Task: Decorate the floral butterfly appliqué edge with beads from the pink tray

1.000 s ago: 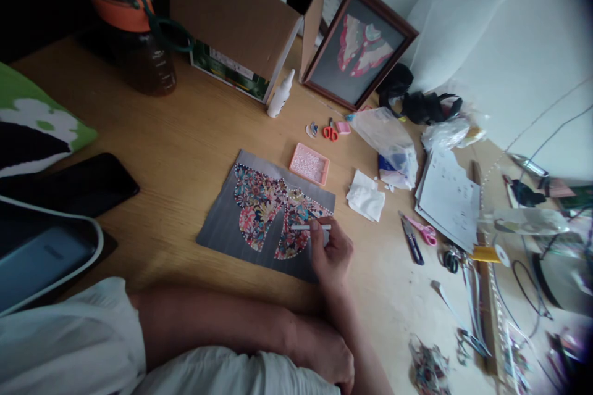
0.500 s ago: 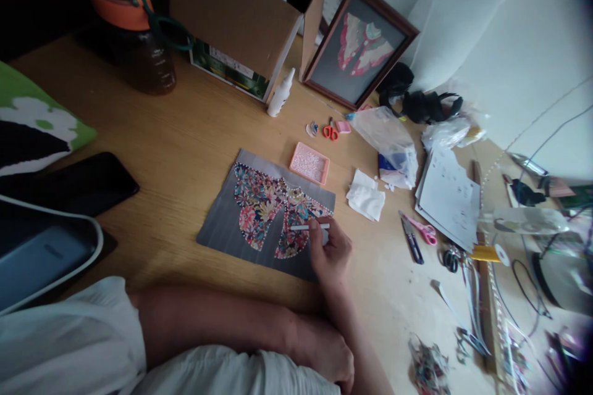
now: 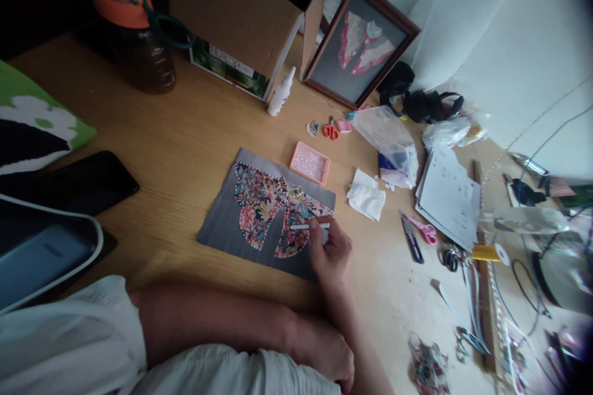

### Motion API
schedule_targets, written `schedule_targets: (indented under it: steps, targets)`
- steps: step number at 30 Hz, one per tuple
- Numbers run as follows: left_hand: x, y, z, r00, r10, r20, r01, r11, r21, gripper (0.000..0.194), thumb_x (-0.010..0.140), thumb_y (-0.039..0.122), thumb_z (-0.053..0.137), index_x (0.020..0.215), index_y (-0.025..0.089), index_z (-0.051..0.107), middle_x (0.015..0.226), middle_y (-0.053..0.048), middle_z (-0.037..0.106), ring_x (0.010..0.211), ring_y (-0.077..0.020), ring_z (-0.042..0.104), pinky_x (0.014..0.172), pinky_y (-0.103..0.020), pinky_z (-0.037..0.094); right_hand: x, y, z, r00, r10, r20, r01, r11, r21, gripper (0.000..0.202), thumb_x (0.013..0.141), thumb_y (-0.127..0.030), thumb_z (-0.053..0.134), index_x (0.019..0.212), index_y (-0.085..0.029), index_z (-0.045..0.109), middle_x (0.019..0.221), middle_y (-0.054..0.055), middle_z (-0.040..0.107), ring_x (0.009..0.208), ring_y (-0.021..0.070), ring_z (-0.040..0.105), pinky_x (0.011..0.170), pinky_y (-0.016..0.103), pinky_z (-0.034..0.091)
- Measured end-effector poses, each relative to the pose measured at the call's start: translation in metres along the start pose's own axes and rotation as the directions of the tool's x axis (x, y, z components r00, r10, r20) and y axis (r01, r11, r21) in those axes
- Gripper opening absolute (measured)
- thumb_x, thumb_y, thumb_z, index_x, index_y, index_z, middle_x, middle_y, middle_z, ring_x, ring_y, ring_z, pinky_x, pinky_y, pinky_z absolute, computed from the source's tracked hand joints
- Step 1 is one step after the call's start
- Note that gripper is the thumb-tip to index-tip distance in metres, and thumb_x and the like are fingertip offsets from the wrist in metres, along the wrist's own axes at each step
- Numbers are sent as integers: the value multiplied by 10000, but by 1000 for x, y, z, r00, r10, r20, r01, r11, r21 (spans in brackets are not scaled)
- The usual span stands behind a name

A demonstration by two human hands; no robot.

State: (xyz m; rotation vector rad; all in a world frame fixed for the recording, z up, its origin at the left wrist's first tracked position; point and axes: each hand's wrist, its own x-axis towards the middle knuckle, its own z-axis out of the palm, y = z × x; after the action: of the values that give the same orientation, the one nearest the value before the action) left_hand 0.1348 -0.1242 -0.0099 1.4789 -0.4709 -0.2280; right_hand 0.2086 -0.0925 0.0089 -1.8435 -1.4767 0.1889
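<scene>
My right hand [image 3: 332, 248] pinches a slim white pen-like stick [image 3: 299, 227] over the right wing of a butterfly-shaped piece of floral fabric [image 3: 259, 202]. Small white beads run along much of the fabric's outline. Beneath it lies a dark grey sheet [image 3: 217, 225], and my right hand covers part of the sheet's right side. Just beyond the sheet sits a pink tray [image 3: 309, 162] of tiny pale beads. My left hand [image 3: 324, 349] is curled closed beside my right forearm, near my lap; its palm side is hidden.
Behind the tray are a white nozzle bottle [image 3: 281, 94], red-handled scissors [image 3: 330, 129] and a framed butterfly piece [image 3: 364, 43]. To the right lie a white tissue [image 3: 365, 195], a craft knife [image 3: 411, 236] and papers [image 3: 449, 197]. A phone [image 3: 92, 182] and a drink bottle [image 3: 143, 55] are at left.
</scene>
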Motion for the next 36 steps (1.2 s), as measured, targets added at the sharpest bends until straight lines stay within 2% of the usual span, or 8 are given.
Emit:
schedule_targets:
  steps: [6,13,19,25,28,32,36]
  targets:
    - [7,-1,1,995,-81,63,79,996,33,395,705,290,667,356,227,493,572,-3,638,562,-198,589,556,-300,448,0,-1,0,1000,-4,-2,4,1000,-7,245,967,-331,540,768,-206,605,610,-21,626,537,131,565,538,249,431]
    - [0,2,-1,1000,-4,5,4,1000,-25,388,735,275,633,371,221,511,572,-4,630,553,-195,587,605,-318,464,1,-3,0,999,-7,32,6,1000,30,237,964,-328,551,764,-206,590,600,-36,613,510,118,533,525,244,408]
    - [1,5,-1,998,-61,29,61,998,-24,402,725,309,633,359,226,488,533,1,606,527,-198,569,574,-319,449,0,0,0,999,9,39,-9,1000,13,250,967,-350,544,768,-206,593,600,-35,606,506,120,509,527,249,405]
    - [0,4,-1,999,-41,5,42,998,-45,387,720,316,629,368,224,496,572,-12,624,535,-196,574,590,-323,457,0,-1,0,999,7,34,-7,1000,5,252,963,-354,546,763,-209,596,579,-36,607,491,122,517,509,247,407]
    - [0,4,-2,998,-59,37,60,998,-30,403,732,314,615,361,226,485,546,-8,606,513,-193,553,562,-323,442,1,-2,0,1000,7,24,-8,1000,17,239,961,-348,553,777,-206,610,582,-34,619,493,124,543,512,244,422]
    - [-1,6,-1,998,-61,33,63,997,-54,377,740,308,607,385,223,512,542,-3,601,528,-198,557,586,-331,448,1,-3,-1,1000,10,-26,-10,999,30,245,963,-337,546,769,-203,611,623,-17,652,536,134,593,529,243,444]
    - [-5,7,-1,998,-53,18,54,996,-71,346,743,299,607,416,215,532,573,-9,619,568,-206,590,631,-337,472,2,-3,-1,999,26,-36,-25,1000,16,252,960,-343,545,761,-203,611,614,-17,644,528,136,584,511,242,432]
